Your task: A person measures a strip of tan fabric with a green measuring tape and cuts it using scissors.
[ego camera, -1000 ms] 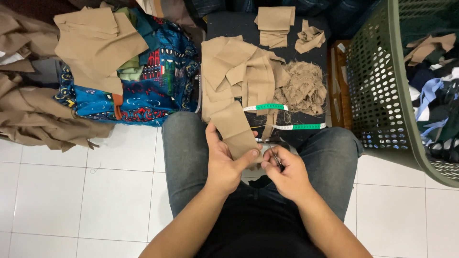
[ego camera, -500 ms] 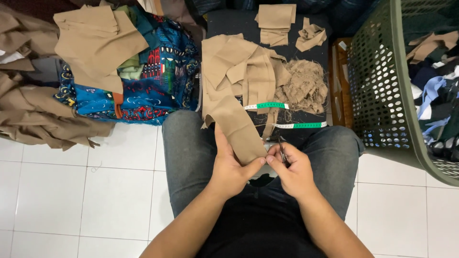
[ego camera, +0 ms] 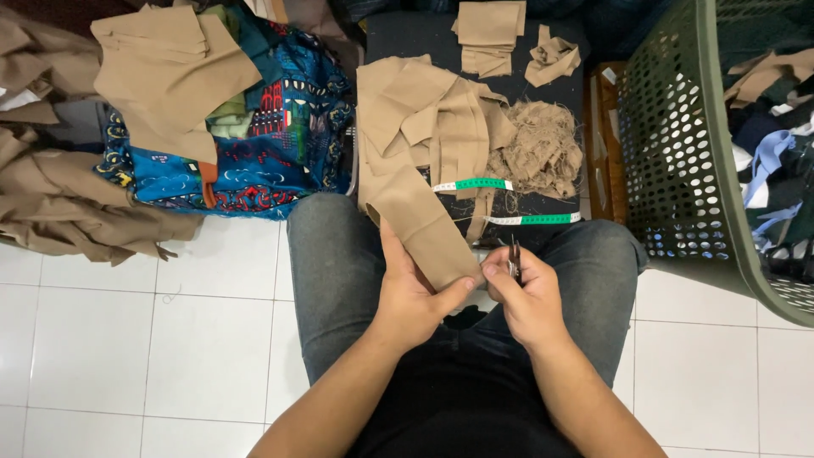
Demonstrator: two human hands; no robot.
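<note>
Your left hand (ego camera: pixel 415 293) is clenched on the near end of the tan fabric strip (ego camera: pixel 424 229), thumb on top, over your lap. The strip runs up toward 12 o'clock and joins the tan fabric pile (ego camera: pixel 424 119) on the dark desk (ego camera: pixel 398 34). Just at 3 o'clock of the left hand, your right hand (ego camera: pixel 526 297) closes its grip on a small dark metal tool (ego camera: pixel 514 261), probably thread snips, though it is too small to be sure. Thumb and forefinger pinch at the strip's corner.

Keep the strip pulled flat between both hands, so the tool's tips meet only the edge you mean to touch. Hold the left thumb back from the tips.

At 12 o'clock, beyond your knees, two green-and-white measuring tapes (ego camera: pixel 475 184) lie across the desk, beside a clump of frayed threads (ego camera: pixel 538 153). Farther off sit folded tan pieces (ego camera: pixel 487 30). At 2 o'clock stands a green laundry basket (ego camera: pixel 678 144); at 10 o'clock a blue patterned cloth (ego camera: pixel 271 144) lies under more tan fabric.
</note>
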